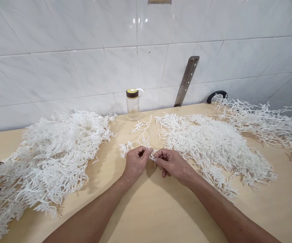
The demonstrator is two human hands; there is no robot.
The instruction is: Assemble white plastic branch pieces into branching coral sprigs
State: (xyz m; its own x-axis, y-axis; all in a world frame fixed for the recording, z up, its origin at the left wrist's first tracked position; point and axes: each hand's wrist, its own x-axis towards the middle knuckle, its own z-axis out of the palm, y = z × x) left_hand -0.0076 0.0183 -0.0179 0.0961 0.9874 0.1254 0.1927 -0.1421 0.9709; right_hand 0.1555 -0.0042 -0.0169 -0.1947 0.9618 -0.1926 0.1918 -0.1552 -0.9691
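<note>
Both hands meet over the middle of the table, pinching small white branched plastic sprigs between them. My left hand (136, 163) is closed, thumb against forefinger, on a white plastic sprig (144, 140) whose twigs stick up beyond the fingers. My right hand (170, 163) pinches at the sprig's lower right end, where the fingers hide most of the joint. Just left of my left hand lies a small white sprig piece (124, 148). Farther back, another loose white sprig (139, 126) rests on the wood.
A big heap of white sprigs (60, 152) spreads on the left, another pile (211, 145) on the right. Longer white branches (262, 121) lie at the far right. A clear bottle (133, 106), a leaning metal strip (187, 81) and a black curved handle (215, 94) stand near the tiled wall.
</note>
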